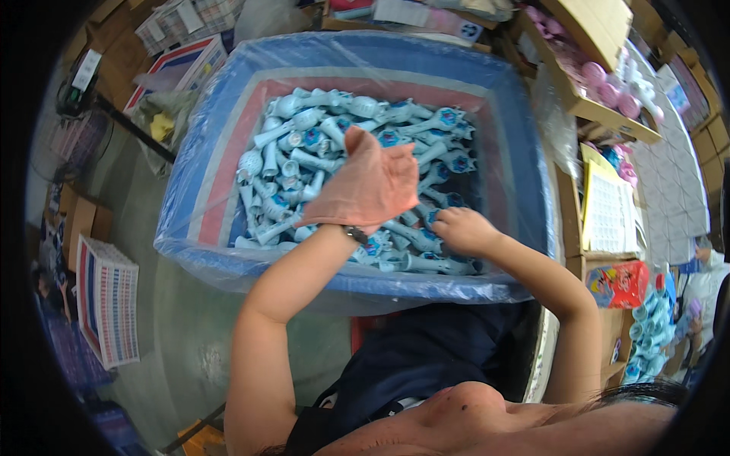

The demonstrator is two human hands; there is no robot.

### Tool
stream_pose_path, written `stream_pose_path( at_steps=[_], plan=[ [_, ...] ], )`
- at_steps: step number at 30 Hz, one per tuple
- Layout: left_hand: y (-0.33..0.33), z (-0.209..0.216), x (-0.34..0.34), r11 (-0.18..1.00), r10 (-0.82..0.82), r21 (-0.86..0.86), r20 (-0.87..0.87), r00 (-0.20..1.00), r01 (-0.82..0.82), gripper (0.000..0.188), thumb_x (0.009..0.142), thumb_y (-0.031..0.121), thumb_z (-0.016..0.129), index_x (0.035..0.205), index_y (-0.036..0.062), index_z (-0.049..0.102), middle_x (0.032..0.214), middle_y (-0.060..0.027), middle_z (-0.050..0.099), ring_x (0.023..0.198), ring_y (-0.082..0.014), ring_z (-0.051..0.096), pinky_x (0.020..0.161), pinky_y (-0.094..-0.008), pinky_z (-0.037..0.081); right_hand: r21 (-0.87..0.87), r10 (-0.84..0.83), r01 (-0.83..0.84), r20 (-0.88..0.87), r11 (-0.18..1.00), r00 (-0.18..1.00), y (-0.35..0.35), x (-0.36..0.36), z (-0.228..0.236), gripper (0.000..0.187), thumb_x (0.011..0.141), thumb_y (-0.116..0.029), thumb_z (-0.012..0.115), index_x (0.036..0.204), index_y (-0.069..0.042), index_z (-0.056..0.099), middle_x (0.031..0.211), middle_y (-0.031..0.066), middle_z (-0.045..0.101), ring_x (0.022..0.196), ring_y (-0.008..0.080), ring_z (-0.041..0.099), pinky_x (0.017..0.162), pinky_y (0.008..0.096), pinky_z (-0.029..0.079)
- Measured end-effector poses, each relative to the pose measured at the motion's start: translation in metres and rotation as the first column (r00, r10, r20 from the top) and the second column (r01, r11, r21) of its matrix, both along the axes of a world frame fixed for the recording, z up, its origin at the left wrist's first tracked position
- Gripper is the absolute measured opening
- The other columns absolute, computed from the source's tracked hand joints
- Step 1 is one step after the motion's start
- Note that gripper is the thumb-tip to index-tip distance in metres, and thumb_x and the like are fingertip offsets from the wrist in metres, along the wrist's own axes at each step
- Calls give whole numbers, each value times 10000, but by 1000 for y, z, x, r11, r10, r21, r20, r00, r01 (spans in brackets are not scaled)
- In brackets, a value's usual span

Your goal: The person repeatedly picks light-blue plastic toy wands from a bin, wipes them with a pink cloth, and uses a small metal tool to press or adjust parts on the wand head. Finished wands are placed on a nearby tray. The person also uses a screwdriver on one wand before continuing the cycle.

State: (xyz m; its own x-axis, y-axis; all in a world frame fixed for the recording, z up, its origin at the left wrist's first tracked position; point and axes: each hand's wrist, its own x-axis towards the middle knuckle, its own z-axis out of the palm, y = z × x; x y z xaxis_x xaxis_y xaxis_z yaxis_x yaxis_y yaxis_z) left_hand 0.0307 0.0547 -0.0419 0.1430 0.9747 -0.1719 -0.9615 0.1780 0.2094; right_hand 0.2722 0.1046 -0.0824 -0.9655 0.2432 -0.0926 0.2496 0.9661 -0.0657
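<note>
A large bin [228, 91] with blue, white and red striped sides and clear plastic over its rim stands before me. Light blue plastic toy pieces [304, 118] fill it, with tube-like stems and wider, crown-like ends, some bearing dark blue and pink decoration. Over the middle of the heap is my left hand [365, 216], draped in a salmon-pink cloth [365, 182] that hides its fingers. A dark band circles that wrist. My right hand [465, 230] reaches into the pieces at the bin's near right, fingers curled together; what lies in them is hidden.
Open cartons [608, 106] with pink and white pieces stand at the right, near a written sheet [610, 209] and a red packet [617, 284]. More light blue pieces [652, 327] lie below. At left are a dark pole [129, 125] and a striped box [110, 300].
</note>
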Motion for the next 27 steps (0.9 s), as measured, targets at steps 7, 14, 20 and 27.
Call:
stream_pose_path(
  at_steps=[7, 14, 20, 27],
  plan=[
    [11, -30, 4, 983, 176, 5, -290, 941, -182, 757, 935, 683, 381, 1127, -31, 542, 925, -34, 573, 853, -179, 553, 787, -336, 492, -479, 36, -222, -366, 849, 930, -25, -154, -170, 442, 831, -283, 661, 1192, -28, 641, 1198, 206, 622, 1112, 350, 610, 907, 421, 494],
    [3, -27, 7, 990, 140, 9, -207, 968, -142, 562, 863, 601, 494, 932, 44, 479, 800, -12, 471, 796, -202, 470, 749, -369, 441, -833, -2, 50, 59, 551, 998, -46, -179, -205, 665, 746, -512, 690, 1140, 22, 654, 1069, 204, 642, 978, 323, 629, 802, 401, 505],
    [9, -3, -17, 989, -77, 140, 288, 955, 37, 455, 801, 532, 591, 766, 109, 426, 694, 6, 383, 746, -222, 399, 717, -398, 397, -857, -65, 308, 310, 412, 949, -40, -158, -157, 882, 673, -708, 716, 1096, 64, 666, 958, 203, 659, 863, 300, 645, 713, 384, 515],
    [8, 24, -48, 959, 141, 253, -18, -990, 132, 344, 766, 439, 624, 855, 121, 528, 719, -48, 473, 786, -300, 441, 783, -437, 340, -813, -547, 582, 495, -16, 676, 15, -45, 16, 733, 765, -597, 753, 1095, 45, 626, 856, 99, 661, 583, 150, 583, 482, 271, 457]
  ],
)
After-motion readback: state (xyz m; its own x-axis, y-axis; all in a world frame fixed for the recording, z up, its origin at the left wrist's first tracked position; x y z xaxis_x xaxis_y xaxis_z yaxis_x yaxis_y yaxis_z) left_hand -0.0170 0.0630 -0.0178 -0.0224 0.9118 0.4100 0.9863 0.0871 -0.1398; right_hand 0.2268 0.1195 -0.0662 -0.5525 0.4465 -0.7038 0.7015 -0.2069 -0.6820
